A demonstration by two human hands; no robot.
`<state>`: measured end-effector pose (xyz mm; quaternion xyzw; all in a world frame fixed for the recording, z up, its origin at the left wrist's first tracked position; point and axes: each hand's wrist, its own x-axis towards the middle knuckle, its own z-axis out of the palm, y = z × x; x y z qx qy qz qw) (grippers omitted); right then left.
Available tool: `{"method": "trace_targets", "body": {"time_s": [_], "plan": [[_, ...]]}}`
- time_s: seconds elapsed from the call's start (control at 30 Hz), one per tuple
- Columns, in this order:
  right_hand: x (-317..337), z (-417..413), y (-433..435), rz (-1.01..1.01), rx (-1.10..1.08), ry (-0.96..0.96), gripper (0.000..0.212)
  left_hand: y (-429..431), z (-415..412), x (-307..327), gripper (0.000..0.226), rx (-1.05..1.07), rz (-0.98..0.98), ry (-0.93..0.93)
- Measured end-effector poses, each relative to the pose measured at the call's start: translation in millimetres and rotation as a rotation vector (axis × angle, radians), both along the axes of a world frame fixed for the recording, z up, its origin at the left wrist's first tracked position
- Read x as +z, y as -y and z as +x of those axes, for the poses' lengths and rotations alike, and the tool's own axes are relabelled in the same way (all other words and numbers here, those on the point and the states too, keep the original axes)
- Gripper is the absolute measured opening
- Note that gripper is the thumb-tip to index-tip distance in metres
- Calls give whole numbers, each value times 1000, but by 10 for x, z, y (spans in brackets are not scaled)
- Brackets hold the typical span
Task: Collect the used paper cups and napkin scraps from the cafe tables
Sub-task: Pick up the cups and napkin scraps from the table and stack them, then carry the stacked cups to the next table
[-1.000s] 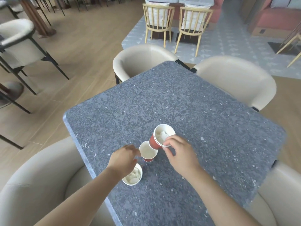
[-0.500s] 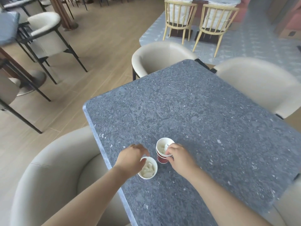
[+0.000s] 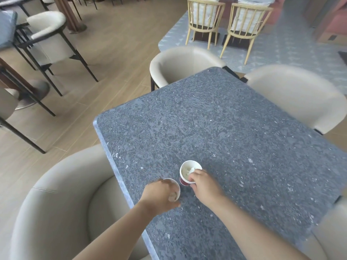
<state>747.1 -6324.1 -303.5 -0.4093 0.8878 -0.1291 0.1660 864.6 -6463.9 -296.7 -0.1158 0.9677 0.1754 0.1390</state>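
Red cup (image 3: 185,174) pinched, white cup (image 3: 175,191) gripped.
Right hand (image 3: 203,186) pinches the red cup's rim; left hand (image 3: 160,196) curls round the white cup at its seven o'clock.

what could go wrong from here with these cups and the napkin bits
1. The near cup, held by the left hand, is close to the edge of the table; a slip could drop it onto the chair.
2. The right hand pinches the red cup only at its rim, so the thin paper might buckle or tip.
3. The napkin scraps lie loose inside it and could spill if it tilts.
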Motion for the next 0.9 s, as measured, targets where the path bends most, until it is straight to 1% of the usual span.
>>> {"method": "trace_targets", "body": {"time_s": [0.07,0.13,0.27,0.33,0.47,0.63,0.77,0.9], "plan": [[6,8,-42,-14,-14,3,15,-21,1,-14,29,-45,-106,41],[16,16,-93,-33,-18,-5,17,-45,0,-7,26,-61,-169,75],[103,49,-204,-83,-33,-19,19,-82,-32,137,23,-2,-146,66],[179,86,-276,-125,-41,-22,18,-115,-58,255,20,12,-115,20],[423,132,-520,-199,-69,-53,19,-257,-128,507,24,24,-72,-73],[859,70,-910,-314,-96,-161,20,-600,-275,929,24,16,-46,-226],[1265,10,-1221,-403,-107,-253,19,-905,-345,1325,20,19,4,-401],[1573,7,-1559,-484,-127,-335,19,-1261,-319,1570,20,-28,-19,-569]]}}
